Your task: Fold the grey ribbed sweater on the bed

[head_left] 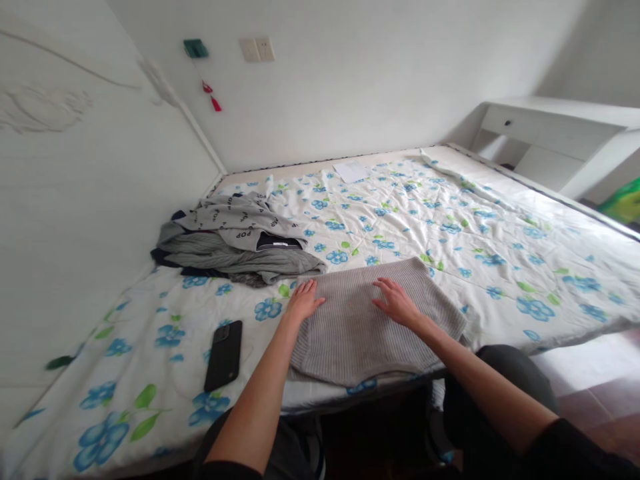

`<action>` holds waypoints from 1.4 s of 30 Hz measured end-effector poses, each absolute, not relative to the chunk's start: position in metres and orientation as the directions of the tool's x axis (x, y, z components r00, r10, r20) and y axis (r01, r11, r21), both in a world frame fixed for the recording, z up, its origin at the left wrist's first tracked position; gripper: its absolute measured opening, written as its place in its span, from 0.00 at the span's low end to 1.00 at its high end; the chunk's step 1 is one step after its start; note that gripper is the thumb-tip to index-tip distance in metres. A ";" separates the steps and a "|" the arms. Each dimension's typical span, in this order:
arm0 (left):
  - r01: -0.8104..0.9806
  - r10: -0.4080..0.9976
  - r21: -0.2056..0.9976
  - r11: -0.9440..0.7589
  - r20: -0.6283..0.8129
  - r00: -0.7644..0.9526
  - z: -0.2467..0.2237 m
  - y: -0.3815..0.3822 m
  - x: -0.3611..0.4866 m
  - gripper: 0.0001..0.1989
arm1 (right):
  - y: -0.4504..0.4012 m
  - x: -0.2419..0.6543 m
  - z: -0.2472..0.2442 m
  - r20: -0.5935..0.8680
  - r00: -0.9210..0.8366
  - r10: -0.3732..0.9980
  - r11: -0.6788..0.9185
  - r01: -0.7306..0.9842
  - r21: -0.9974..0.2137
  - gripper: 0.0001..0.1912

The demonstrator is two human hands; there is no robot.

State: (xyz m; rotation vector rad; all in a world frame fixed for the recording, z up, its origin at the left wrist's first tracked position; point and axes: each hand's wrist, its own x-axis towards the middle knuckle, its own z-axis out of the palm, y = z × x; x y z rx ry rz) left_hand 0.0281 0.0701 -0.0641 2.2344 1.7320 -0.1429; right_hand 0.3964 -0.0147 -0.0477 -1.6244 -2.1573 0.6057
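Observation:
A ribbed grey-beige knit garment [350,333] lies spread flat at the front edge of the bed, its right side reaching out beyond my right arm. My left hand [304,301] rests on its upper left corner, fingers extended. Over the right half of the knit is my right hand [396,301], fingers apart and holding nothing; whether it touches the cloth is hard to tell. Behind and to the left, a heap of grey clothes [235,240] with dark parts and "POP" lettering lies on the bed. A black phone [223,355] lies left of my left forearm.
The bed has a white sheet with blue flowers [535,308]. White paper [352,171] lies near the back wall. A white desk [545,133] stands at the back right, and a white panel [75,200] borders the left. My knees are below the front edge.

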 end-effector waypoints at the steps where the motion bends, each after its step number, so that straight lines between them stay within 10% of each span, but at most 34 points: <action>1: 0.960 0.926 0.175 -0.218 -0.272 0.260 -0.065 0.070 0.027 0.40 | -0.009 0.372 -0.049 0.017 -0.317 0.948 0.274 0.791 -0.547 0.33; 11: 0.955 0.928 0.172 -0.240 -0.247 0.278 -0.083 0.075 0.017 0.39 | 0.054 0.216 -0.059 0.001 -0.496 0.868 0.425 0.744 -0.516 0.30; 24: 0.963 0.937 0.183 -0.197 -0.254 0.239 -0.069 0.077 0.022 0.41 | 0.059 0.387 -0.068 -0.139 -0.513 0.847 0.413 0.800 -0.434 0.40; 42: 0.967 0.929 0.188 -0.173 -0.294 0.223 -0.070 0.083 0.018 0.42 | 0.088 0.541 -0.080 -0.075 0.098 0.992 -0.123 0.819 -0.560 0.26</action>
